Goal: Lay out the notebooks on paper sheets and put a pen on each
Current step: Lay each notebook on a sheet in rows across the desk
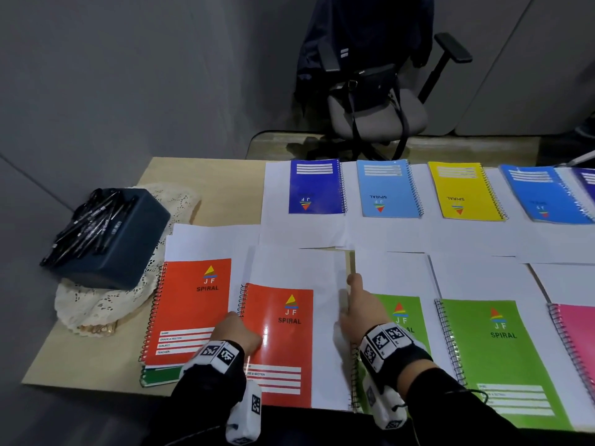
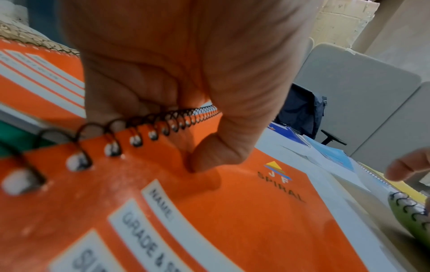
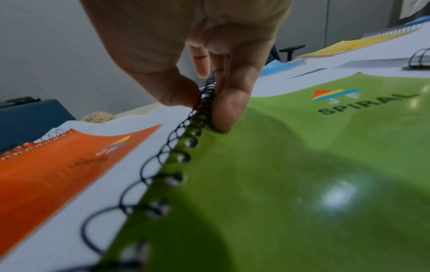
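Both hands on spiral bindings, front row of the wooden table (image 1: 96,355).

Left hand (image 1: 236,331) pinches the wire edge of a glossy orange spiral notebook (image 1: 283,342) lying on a white paper sheet (image 1: 325,317); thumb on the cover, fingers curled beneath. Right hand (image 1: 363,309) pinches the coil of the lime-green spiral notebook (image 3: 291,174) just beside. Black pens (image 1: 87,220) heaped on a dark blue box (image 1: 135,249), far left.

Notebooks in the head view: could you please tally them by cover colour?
Red notebooks: 2
Light green notebooks: 2
Dark green notebook, under a red one: 1
Pink notebook: 1
Yellow notebook: 1
Light blue notebook: 1
Blue notebooks, one cut off at the edge: 3
Total: 11
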A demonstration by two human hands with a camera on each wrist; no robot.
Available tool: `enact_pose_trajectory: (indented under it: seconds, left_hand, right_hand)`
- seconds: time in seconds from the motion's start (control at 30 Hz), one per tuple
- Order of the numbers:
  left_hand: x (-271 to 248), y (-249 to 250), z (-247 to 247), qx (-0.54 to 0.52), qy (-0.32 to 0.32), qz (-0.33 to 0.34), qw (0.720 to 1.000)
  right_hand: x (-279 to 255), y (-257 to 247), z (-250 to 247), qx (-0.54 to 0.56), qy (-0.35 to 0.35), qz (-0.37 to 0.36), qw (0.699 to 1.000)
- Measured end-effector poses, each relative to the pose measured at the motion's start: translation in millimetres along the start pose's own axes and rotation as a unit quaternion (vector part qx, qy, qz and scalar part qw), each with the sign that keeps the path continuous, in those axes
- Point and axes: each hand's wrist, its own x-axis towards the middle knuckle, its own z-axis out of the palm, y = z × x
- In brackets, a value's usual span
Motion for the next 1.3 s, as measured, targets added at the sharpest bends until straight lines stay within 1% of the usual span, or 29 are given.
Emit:
enact_pose_trajectory:
  seconds: [0.17,0.33,0.4,0.5,0.63,0.73,0.8,0.87,0.93,1.03,1.13,1.2,1.3]
  left_hand:
    - [-1.8,3.0,4.8,-0.019,-0.004,0.003,1.000]
    - [-3.4,1.3,1.5,0.014,0.019,0.017,1.000]
    - [-2.3,-0.4,-5.6,0.028,0.040,0.027,0.998]
    - [3.4,-5.7,-22.8,0.021,0.085,0.037,0.995]
    - [16.1,-20.7,-46.2,-0.042,0.141,0.035,0.989]
    - [26.1,-38.8,-57.9,-0.062,0.178,0.017,0.982]
    - [31.3,-52.1,-63.9,-0.069,0.199,-0.016,0.977]
    - [35.2,-66.5,-67.7,-0.069,0.202,-0.060,0.975]
    - [40.0,-79.2,-67.0,-0.077,0.188,-0.090,0.975]
    - [44.8,-88.7,-63.8,-0.096,0.172,-0.105,0.975]
    - [46.9,-86.2,-69.4,-0.069,0.170,-0.117,0.976]
    - [50.0,-85.9,-75.1,-0.069,0.174,-0.117,0.975]
    - [50.8,-88.7,-87.0,-0.095,0.187,-0.064,0.976]
  right_hand:
    - [-5.5,-1.4,5.5,0.019,-0.013,-0.009,1.000]
    - [-5.8,-0.3,6.9,-0.007,-0.025,0.006,1.000]
    - [-7.7,-1.2,5.8,-0.009,-0.021,0.005,1.000]
    - [-6.1,-11.6,4.3,-0.017,-0.020,-0.013,1.000]
    - [2.1,-39.7,3.4,-0.033,-0.019,-0.056,0.998]
    - [9.0,-65.7,3.5,-0.057,-0.026,-0.082,0.995]
    - [13.3,-81.3,5.3,-0.077,-0.042,-0.106,0.990]
    - [16.2,-95.5,9.1,-0.095,-0.068,-0.132,0.984]
    - [17.8,-107.6,15.8,-0.117,-0.097,-0.153,0.976]
    - [18.1,-121.8,26.4,-0.146,-0.128,-0.172,0.966]
    - [17.7,-131.4,32.3,-0.146,-0.152,-0.181,0.961]
    - [17.3,-138.9,34.3,-0.146,-0.159,-0.187,0.958]
    - [20.2,-151.5,34.3,-0.133,-0.139,-0.205,0.960]
